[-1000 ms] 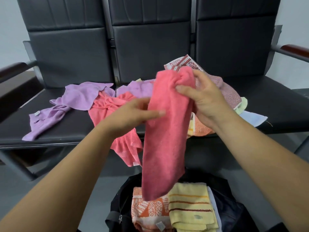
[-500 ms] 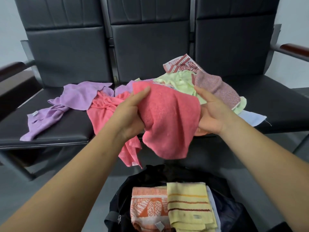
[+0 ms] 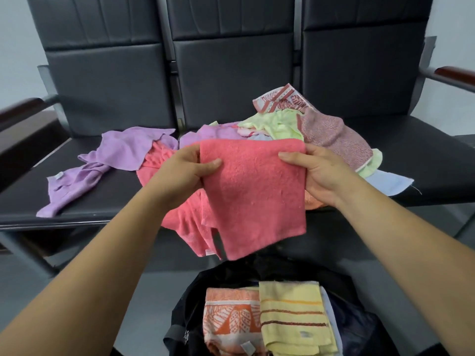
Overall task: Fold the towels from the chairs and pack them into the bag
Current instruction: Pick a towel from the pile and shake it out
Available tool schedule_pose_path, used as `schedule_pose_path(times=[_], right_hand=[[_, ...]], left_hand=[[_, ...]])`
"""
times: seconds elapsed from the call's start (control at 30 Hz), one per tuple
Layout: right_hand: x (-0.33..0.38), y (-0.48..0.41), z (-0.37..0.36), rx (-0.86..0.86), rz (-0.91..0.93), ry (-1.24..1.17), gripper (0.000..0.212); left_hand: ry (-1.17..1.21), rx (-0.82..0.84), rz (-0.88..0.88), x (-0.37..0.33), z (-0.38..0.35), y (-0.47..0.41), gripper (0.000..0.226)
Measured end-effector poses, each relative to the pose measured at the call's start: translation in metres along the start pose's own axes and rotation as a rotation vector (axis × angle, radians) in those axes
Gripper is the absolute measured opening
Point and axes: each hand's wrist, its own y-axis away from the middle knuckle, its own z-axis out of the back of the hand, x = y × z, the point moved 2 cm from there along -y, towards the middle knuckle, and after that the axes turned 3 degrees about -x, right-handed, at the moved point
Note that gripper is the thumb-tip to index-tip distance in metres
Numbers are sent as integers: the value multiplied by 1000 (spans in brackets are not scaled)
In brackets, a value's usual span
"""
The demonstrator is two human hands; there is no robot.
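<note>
Both hands hold a folded coral-pink terry towel [image 3: 253, 191] at frame centre: the left hand [image 3: 183, 173] pinches its left edge, the right hand [image 3: 317, 173] grips its right edge. Below, at bottom centre, an open black fabric bag [image 3: 195, 299] contains a folded orange leaf-print towel [image 3: 231, 317] beside a folded yellow striped towel [image 3: 293, 319].

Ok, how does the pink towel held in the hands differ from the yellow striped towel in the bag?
The pink towel is plain; the yellow towel carries brown and orange stripes. The pink towel hangs in the air, gripped near its top corners by the left hand and right hand, while the yellow towel lies packed in the bag beside an orange towel. Both look folded.
</note>
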Motion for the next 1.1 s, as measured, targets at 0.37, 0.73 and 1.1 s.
schedule_pose_path(times=[0.37, 0.73, 1.1], right_hand=[[-2, 1, -2, 62, -29, -171, 31], [-1, 1, 5, -249, 263, 243, 10], [3, 21, -5, -117, 341, 204, 19]], left_hand=[[0, -88, 6, 3, 6, 0, 23], [-201, -230, -117, 2, 10, 7, 39], [-35, -124, -218, 0, 5, 19, 25]])
